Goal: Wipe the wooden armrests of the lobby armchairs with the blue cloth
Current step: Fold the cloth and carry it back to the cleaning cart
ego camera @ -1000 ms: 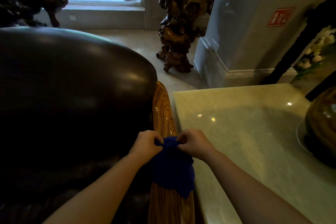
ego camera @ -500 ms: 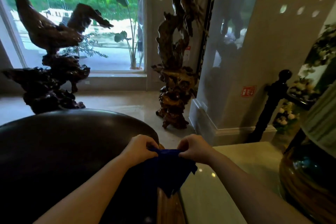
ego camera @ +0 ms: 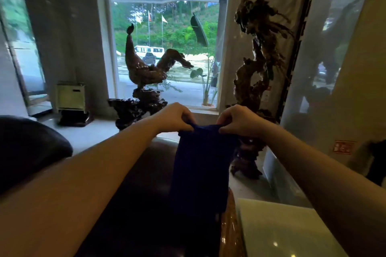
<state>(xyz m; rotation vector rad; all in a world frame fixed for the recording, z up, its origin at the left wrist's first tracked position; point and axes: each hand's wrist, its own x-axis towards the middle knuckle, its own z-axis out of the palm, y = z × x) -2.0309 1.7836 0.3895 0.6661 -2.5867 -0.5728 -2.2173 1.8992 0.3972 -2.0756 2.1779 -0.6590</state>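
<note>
Both hands have lifted the cloth (ego camera: 200, 169) off the armrest (ego camera: 230, 225); left hand (ego camera: 175, 118) and right hand (ego camera: 238, 120) pinch its top corners. Wiping seems unfinished.

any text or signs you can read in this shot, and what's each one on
No text here can be read.
Red sign low on the right wall: white markings, too blurred to read.
Flags outside the window: no lettering can be made out.
Pale cabinet by the left wall: no label visible.
</note>
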